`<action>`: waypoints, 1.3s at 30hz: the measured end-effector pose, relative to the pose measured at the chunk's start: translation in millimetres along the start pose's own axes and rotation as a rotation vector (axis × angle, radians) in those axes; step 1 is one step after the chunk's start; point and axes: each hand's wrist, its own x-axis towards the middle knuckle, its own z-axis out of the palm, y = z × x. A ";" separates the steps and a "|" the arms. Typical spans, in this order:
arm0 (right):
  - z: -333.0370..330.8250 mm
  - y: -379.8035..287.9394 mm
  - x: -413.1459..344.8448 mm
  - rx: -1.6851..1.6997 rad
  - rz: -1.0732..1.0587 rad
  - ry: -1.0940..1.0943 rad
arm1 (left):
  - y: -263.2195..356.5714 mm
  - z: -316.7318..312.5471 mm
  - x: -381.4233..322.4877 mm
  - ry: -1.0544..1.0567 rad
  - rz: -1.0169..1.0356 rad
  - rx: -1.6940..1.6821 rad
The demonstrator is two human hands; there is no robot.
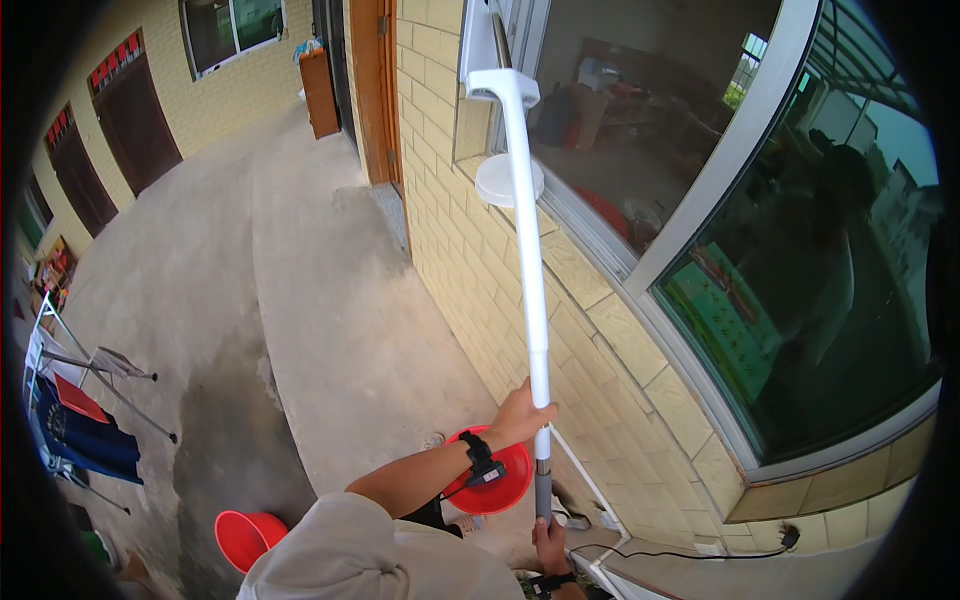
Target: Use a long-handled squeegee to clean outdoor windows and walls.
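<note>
My left hand [520, 413] is closed around the lower part of a long white pole [528, 255]. Below it, my right hand [550, 541] grips the grey handle end of the same pole. At its top the pole meets a white plastic head [504, 86], which is up at the window frame's left side; a dark rod runs on above the head, and what it touches is hard to tell. A round white object [508, 181] sits on the tiled sill behind the pole. The sliding window [645, 127] has dark glass with reflections.
A red basin [501, 480] stands on the ground below my left forearm, and a red bucket [250, 538] is farther left. White pipes [589, 472] and a black cable [675, 556] run near the wall's foot. A drying rack [97, 367] with clothes stands at far left.
</note>
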 end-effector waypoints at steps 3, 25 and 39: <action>-19.5 48.8 -27.7 -0.041 0.062 0.003 | -19.8 17.3 -28.0 -0.041 -0.062 -0.054; -44.6 125.9 -79.2 -0.449 -0.010 0.148 | -47.8 56.4 -65.4 -0.044 -0.475 -0.687; -18.5 55.4 23.6 -0.401 -0.029 0.134 | 42.5 26.4 13.1 -0.022 -0.369 -0.528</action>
